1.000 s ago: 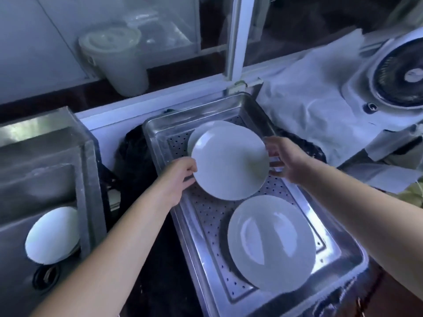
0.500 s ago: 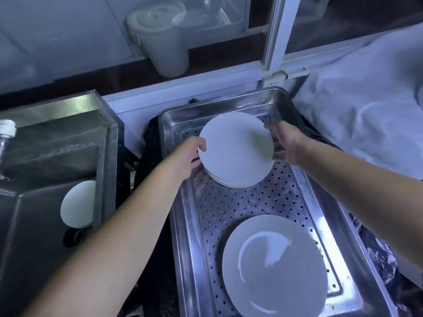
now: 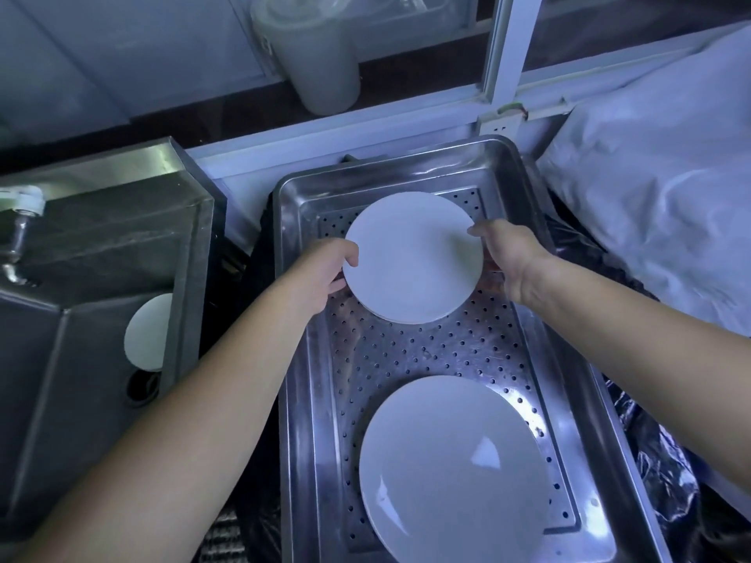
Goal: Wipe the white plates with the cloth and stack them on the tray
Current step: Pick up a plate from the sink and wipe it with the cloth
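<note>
At the far end of the perforated stainless-steel tray (image 3: 524, 359), the left hand (image 3: 321, 274) and right hand (image 3: 508, 253) pinch opposite rims of the round white plate (image 3: 410, 258), best lowered level and square onto the plates beneath before fingers slip free.

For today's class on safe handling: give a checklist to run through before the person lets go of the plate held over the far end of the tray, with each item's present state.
1. Both hands on the plate: ok; left hand and right hand grip opposite rims.
2. Plate lined up over the stack beneath: ok; only a thin edge shows below it.
3. Plate seated on the stack: cannot tell.
4. Fingers clear of the gap underneath: cannot tell; they are hidden.
5. Near plate out of the way: ok; it lies apart in the tray.
6. Plate wiped: cannot tell; no cloth in view.
</note>
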### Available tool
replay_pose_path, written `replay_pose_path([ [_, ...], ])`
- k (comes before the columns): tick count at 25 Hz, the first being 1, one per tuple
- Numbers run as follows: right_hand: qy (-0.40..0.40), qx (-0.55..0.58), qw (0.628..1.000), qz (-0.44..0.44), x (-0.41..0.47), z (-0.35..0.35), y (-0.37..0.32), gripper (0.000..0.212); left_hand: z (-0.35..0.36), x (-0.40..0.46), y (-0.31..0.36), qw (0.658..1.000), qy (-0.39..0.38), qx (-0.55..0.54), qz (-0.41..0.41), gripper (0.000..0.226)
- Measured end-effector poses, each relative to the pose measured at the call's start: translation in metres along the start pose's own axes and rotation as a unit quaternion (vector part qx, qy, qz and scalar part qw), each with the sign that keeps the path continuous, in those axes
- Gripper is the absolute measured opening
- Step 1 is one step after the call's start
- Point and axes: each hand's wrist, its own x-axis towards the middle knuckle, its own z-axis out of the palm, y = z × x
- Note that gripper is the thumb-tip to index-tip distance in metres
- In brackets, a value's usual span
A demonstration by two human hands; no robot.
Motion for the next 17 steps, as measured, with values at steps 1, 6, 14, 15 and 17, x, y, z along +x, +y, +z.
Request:
replay_pose_path([
  [1, -0.003, -0.005, 1.000, -0.002, -0.002, 0.000, 0.001, 0.050, 0.000, -0.002, -0.001, 1.000, -0.005, -0.006, 0.001, 0.040],
  [6, -0.036, -0.106, 0.988, -0.106, -0.032, -0.013, 0.010, 0.041, -0.006, -0.022, -0.007, 0.998, -0.001, 0.040, 0.041, 0.045],
  [14, -0.074, -0.413, 0.786, -0.453, -0.196, 0.033, 0.093, 0.066, -0.093, -0.193, -0.127, 0.915, 0.123, 0.256, 0.287, 0.076],
  [15, -0.081, -0.427, 0.762, -0.480, -0.226, 0.052, 0.122, 0.068, -0.112, -0.218, -0.162, 0.907, 0.147, 0.262, 0.296, 0.078],
  [17, -0.091, -0.447, 0.742, -0.491, -0.266, 0.080, 0.181, 0.069, -0.138, -0.256, -0.230, 0.901, 0.188, 0.258, 0.294, 0.081],
])
